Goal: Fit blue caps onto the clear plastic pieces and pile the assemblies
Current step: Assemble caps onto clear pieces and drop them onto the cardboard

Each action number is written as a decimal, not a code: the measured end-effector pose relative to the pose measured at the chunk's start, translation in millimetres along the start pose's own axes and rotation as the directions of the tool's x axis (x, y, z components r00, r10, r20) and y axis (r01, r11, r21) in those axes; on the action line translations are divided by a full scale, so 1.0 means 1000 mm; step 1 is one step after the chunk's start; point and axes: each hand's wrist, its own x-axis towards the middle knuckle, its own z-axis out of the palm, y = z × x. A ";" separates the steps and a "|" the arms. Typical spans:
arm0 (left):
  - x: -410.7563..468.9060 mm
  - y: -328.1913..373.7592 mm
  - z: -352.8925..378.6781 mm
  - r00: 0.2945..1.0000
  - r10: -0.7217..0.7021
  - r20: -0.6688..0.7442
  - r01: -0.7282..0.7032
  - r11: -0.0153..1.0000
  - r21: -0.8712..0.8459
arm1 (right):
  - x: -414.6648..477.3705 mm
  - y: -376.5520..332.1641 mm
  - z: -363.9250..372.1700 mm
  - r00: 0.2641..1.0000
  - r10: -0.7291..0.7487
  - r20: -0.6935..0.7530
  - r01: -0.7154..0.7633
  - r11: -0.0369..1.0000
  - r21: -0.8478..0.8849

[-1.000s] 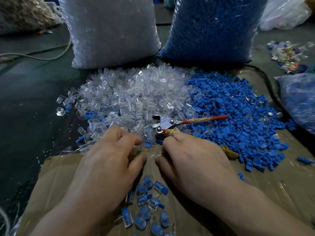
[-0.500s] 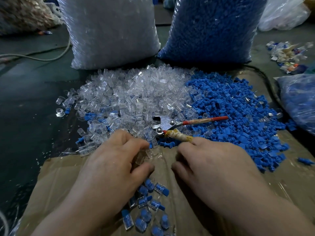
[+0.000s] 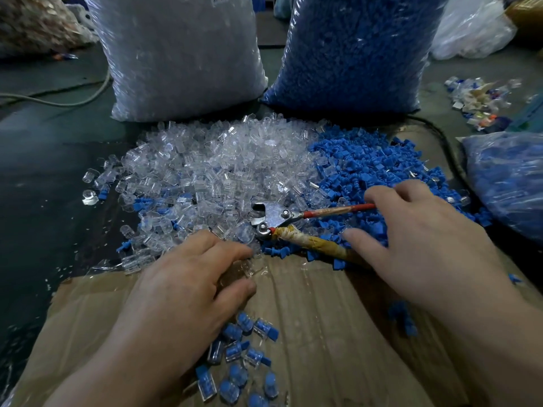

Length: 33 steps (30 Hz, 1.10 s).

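Fetching cap | left hand (image 3: 188, 292) pinched small clear plastic piece (image 3: 240, 269) | right hand (image 3: 420, 248) splayed, empty, over loose blue plastic caps (image 3: 382, 160) | next: pinch one

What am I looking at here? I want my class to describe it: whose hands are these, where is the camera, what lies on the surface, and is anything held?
No machine here: a person works with bare hands, filmed by a camera worn on the head, looking down. The left hand pinches a clear piece in its fingers; the right hand reaches, open, over the heap of blue caps. Next to it lies the heap of clear pieces, with a metal hand tool across the border. Finished assemblies lie on the cardboard by the left wrist. Behind stand a sack of clear parts and a sack of blue parts.
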 end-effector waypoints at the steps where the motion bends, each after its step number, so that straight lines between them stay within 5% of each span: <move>1: 0.000 0.000 0.000 1.000 -0.002 0.004 0.002 1.000 0.003 | 0.004 0.004 0.003 1.000 0.018 0.022 -0.017 1.000 -0.024; 7: -0.001 -0.001 0.000 0.999 -0.033 -0.020 0.033 0.999 -0.024 | 0.012 -0.001 0.012 0.998 -0.054 0.022 0.053 0.997 0.056; 15: -0.004 -0.002 -0.001 0.996 -0.036 -0.075 0.024 0.988 -0.156 | 0.013 -0.001 0.018 0.971 -0.154 -0.182 0.211 0.911 0.354; 26: -0.004 0.006 -0.005 0.957 -0.061 -0.284 -0.034 0.948 -0.318 | 0.012 -0.004 0.018 0.930 -0.074 -0.361 0.284 0.769 0.573; 29: -0.006 0.006 -0.005 0.978 -0.102 -0.184 0.001 0.878 -0.479 | 0.012 -0.004 0.015 0.963 0.076 -0.260 0.180 0.538 0.823; 31: -0.008 0.008 -0.003 0.991 -0.098 -0.096 0.023 0.807 -0.590 | 0.012 -0.006 0.010 0.992 0.100 -0.081 0.065 0.154 0.986; 33: -0.009 0.010 0.002 0.995 -0.067 -0.067 0.008 0.763 -0.647 | 0.012 -0.008 0.007 0.994 -0.001 0.113 -0.109 -0.259 0.960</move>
